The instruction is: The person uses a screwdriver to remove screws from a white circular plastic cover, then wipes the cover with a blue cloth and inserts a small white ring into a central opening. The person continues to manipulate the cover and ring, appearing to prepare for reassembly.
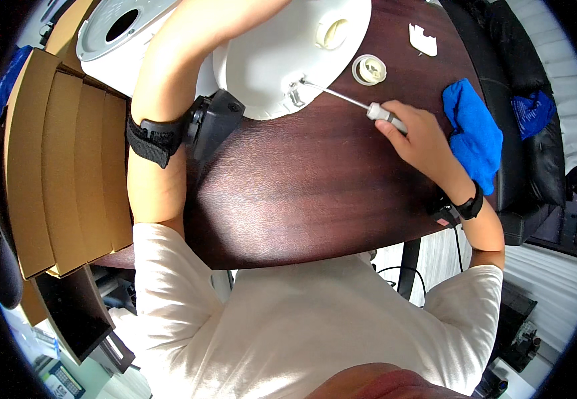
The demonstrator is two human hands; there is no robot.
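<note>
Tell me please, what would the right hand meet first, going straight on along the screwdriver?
The white cover, it seems: the screwdriver in the right hand reaches over its edge, though whether the tip touches is unclear.

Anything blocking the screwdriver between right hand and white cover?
Nothing visible: from the right hand, the screwdriver runs unobstructed to the white cover. The small round tub sits beside that line, not across it.

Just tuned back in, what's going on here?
The person's right hand grips a pale-handled screwdriver, its tip at a small fitting near the rim of a white rounded cover. The left forearm runs past the picture's top edge, so the left hand isn't visible. A blue cloth and small round container lie on the table.
</note>
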